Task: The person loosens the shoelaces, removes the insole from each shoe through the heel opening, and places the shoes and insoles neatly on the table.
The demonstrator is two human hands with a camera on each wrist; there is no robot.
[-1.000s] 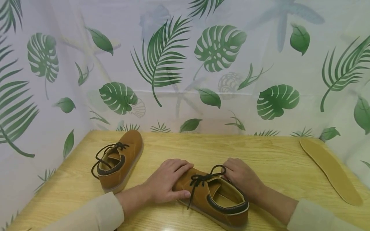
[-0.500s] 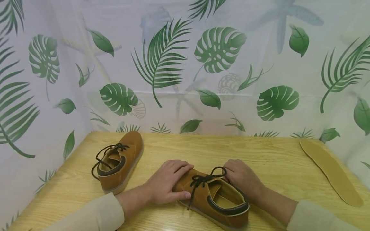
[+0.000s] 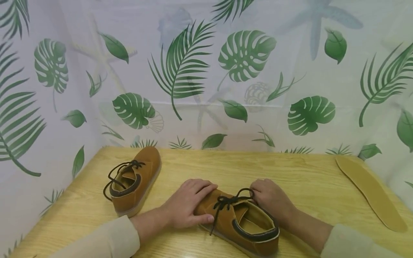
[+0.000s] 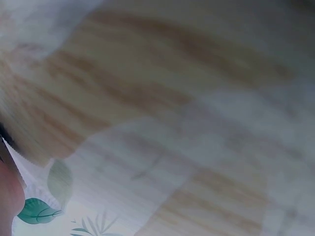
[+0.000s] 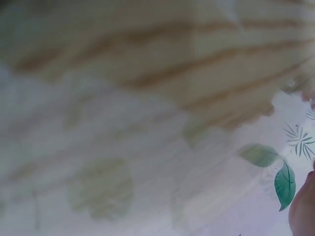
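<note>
In the head view a brown lace-up shoe (image 3: pixel 222 218) stands on the wooden table, toe pointing left and away, black laces (image 3: pixel 226 200) tied in a bow. My left hand (image 3: pixel 185 204) grips its toe, thumb on the near side and fingers over the far side. Against the shoe's far side my right hand (image 3: pixel 274 200) holds it with curled fingers, partly hidden; a lace loop reaches these fingers. The matching shoe (image 3: pixel 135 182) stands to the left, its laces looped over the opening. Both wrist views show mainly blurred patterned cloth, with a bit of skin at the edge.
A tan insole (image 3: pixel 371 193) lies flat near the right edge of the table (image 3: pixel 274 165). White cloth (image 3: pixel 200 71) printed with green leaves hangs around the back and sides. The left sleeve lies just in front of the other shoe.
The hands and both shoes keep their places. Only a very slight shift of the head view shows.
</note>
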